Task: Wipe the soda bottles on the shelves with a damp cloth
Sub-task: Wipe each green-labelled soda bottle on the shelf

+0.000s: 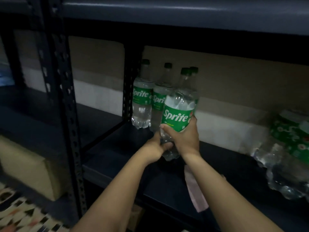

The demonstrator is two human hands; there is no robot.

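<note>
Two forearms reach forward from the near edge and converge on one Sprite bottle, held tilted slightly left just above the dark shelf. The right hand wraps around the bottle's lower body from the right, thumb laid across the bottom of the green label. The left hand grasps the clear base from the left, thumb curled against the plastic. Three more upright bottles stand just behind it, near the perforated upright. A pale pink cloth lies on the shelf under the right forearm, in neither hand. A shrink-wrapped pack of bottles lies at the far right.
</note>
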